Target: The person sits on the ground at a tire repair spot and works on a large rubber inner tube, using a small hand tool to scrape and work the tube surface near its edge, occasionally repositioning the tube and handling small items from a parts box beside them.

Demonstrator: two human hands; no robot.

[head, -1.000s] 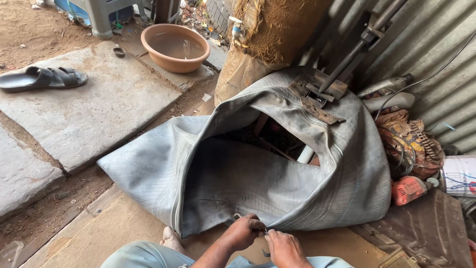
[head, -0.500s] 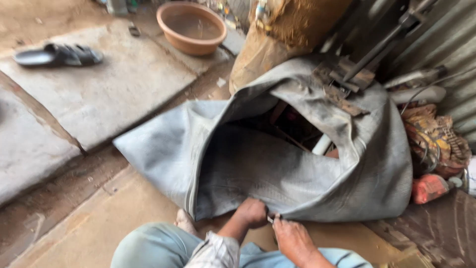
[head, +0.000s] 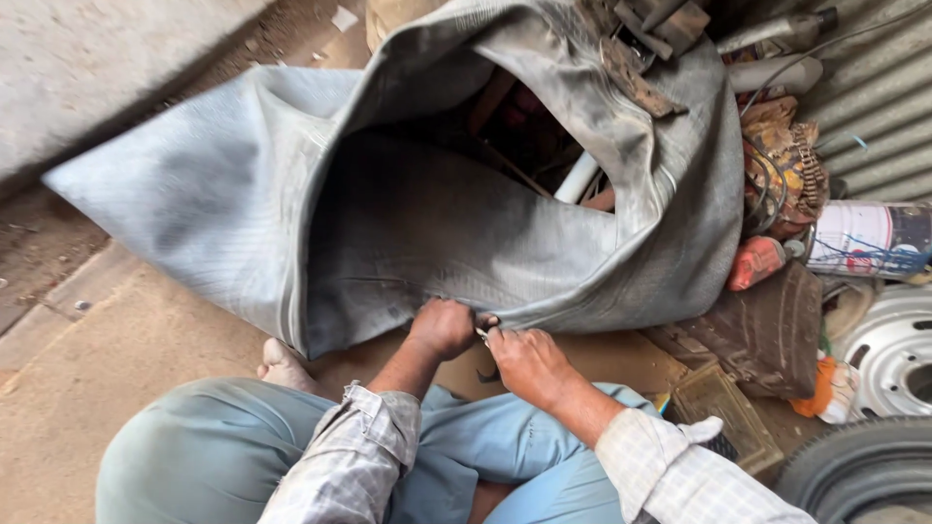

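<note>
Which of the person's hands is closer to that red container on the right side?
Right. The right hand is on the rubber sheet's edge, nearer the red container; the left hand grips farther away.

1. I see a white can with a blue-and-red label lying on its side at the far right.
2. Just left of it sits a small orange-red packet.

White can, steel wheel rim
</note>
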